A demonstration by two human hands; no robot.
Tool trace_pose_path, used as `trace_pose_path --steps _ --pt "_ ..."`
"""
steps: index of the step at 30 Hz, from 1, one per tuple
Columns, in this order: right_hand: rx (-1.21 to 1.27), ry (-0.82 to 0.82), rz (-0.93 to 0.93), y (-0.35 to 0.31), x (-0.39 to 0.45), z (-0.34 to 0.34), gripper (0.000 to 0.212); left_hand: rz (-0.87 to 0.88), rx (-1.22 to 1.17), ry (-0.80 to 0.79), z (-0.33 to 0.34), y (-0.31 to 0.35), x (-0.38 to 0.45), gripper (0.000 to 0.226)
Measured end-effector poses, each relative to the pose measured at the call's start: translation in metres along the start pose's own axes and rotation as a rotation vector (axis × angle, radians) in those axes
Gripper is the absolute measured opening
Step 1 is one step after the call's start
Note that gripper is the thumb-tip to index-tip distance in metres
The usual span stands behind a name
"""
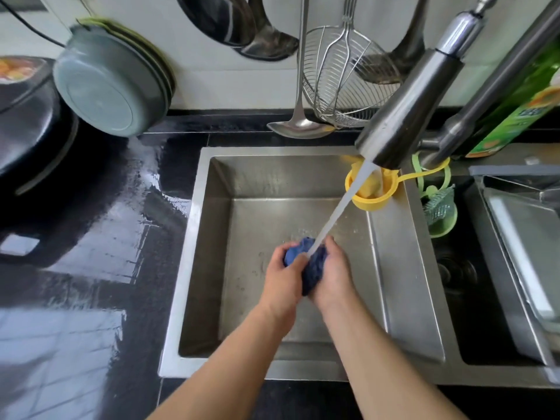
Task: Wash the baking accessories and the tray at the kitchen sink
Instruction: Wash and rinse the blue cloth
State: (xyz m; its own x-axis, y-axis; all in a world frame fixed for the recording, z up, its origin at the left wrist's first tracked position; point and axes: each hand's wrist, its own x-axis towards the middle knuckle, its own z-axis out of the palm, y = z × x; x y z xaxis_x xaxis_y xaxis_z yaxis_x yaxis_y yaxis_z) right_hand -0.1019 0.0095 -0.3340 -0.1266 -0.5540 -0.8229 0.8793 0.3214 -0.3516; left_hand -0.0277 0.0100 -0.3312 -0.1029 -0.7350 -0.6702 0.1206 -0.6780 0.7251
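Two hands at work mid-sink (212, 189), squeezing a blue cloth (309, 265) under the tap's (406, 110) running stream (339, 207). Left hand (283, 278) curled round the cloth's left end, thumb over the top; right hand (331, 272) curled round the right side, fingers wrapped behind. Cloth bunched between both palms, part hanging down below them, held above the basin floor, not touching it. Stream landing right on the top of the cloth between the two hands.

Step in hand, judged: rinsing or wetting the wash cloth, not yet scrubbing anything. No baking accessory visible in this basin. Tray (521, 237) likely the metal piece leaning in the right-hand basin, well apart from the hands; cannot tell for sure what it is.

Next move probably calls for: wringing the cloth, maybe adding soap from the green bottle (515, 95) behind the tap, then reaching right for the tray. Needs one hand freed, so cloth to one hand first.

Elsewhere: yellow cup (368, 192) hooked at the sink's back right corner, just beside the stream; green holder (439, 213) with scourer on the divider; ladle (300, 125) and wire skimmer (342, 77) hanging at the back wall; stacked bowls (106, 83) tilted on the wet black counter (127, 237) to the left.
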Motion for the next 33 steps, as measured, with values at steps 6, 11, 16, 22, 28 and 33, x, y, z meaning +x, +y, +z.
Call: trace_pose_path --steps 6,11,16,22,28,33 --pt "-0.394 -0.086 -0.212 0.039 -0.027 0.004 0.022 -0.151 -0.225 0.048 -0.013 0.016 0.034 0.022" --pt "-0.137 0.094 -0.137 -0.012 0.017 -0.002 0.024 -0.066 -0.091 -0.08 0.004 -0.013 0.013 0.037" --pt "-0.175 -0.017 -0.115 0.028 -0.032 -0.006 0.022 -0.188 -0.163 -0.04 0.001 0.002 0.04 0.052" --pt "-0.462 -0.074 -0.151 -0.032 -0.017 -0.014 0.032 -0.02 -0.061 -0.018 0.011 -0.008 0.021 0.046" --pt "-1.81 0.176 -0.566 -0.113 -0.033 -0.018 0.038 -0.264 -0.148 0.098 -0.003 0.021 0.02 0.024" --pt "-2.225 0.308 -0.925 -0.182 -0.038 0.025 0.027 -0.209 -0.03 0.021 0.0 0.043 0.018 0.027"
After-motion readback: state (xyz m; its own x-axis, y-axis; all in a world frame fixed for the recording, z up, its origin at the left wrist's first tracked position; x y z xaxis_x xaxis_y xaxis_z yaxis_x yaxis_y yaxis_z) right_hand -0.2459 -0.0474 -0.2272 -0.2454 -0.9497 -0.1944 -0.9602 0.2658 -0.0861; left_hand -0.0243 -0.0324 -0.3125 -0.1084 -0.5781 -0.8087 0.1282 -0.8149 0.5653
